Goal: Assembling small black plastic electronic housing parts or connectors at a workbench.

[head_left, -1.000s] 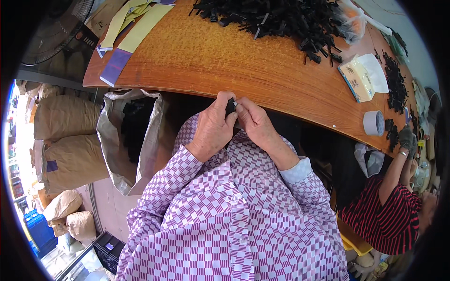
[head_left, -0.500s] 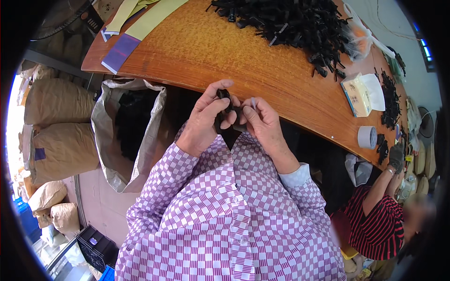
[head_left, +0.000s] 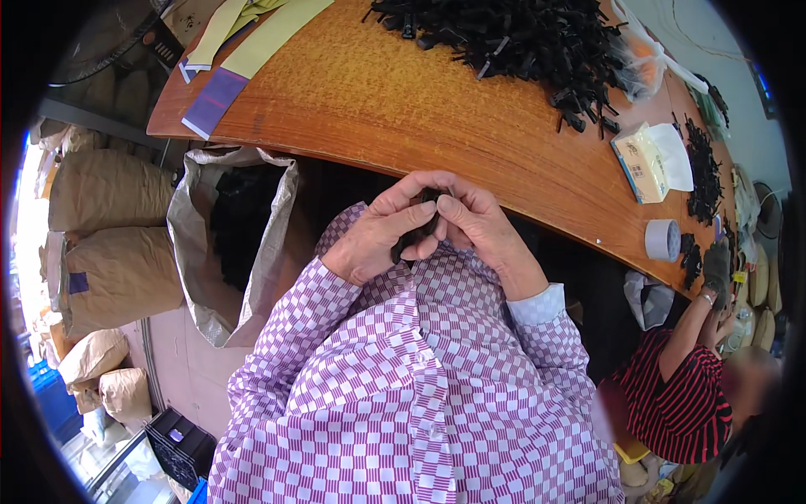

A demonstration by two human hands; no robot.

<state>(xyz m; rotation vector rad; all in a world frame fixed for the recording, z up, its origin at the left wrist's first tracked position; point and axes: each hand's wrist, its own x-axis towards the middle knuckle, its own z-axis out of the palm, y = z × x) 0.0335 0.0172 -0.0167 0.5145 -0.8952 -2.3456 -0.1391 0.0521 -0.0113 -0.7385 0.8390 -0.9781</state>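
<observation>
My left hand (head_left: 379,235) and my right hand (head_left: 483,225) meet in front of my chest, just off the near edge of the wooden table (head_left: 353,101). Between their fingers is a small black plastic part (head_left: 432,220); its exact kind is mostly hidden. The left fingers curl around it, and the right thumb and fingers pinch at its upper end. On the far part of the tabletop lies a big heap of black plastic parts (head_left: 512,42). Left of my arm, an open woven sack (head_left: 281,218) holds more black things (head_left: 239,218).
A tissue box (head_left: 642,172) and a roll of grey tape (head_left: 662,239) sit on the table's right side. Yellow and purple strips (head_left: 218,105) lie at the left. Brown paper sacks (head_left: 122,269) stand on the left floor. At the right sits a person in a striped top (head_left: 680,403).
My right hand has closed in on the left, and its fingertips now press on the black part. Both hands have come slightly lower, and the pale bit at the right fingertips no longer shows.
</observation>
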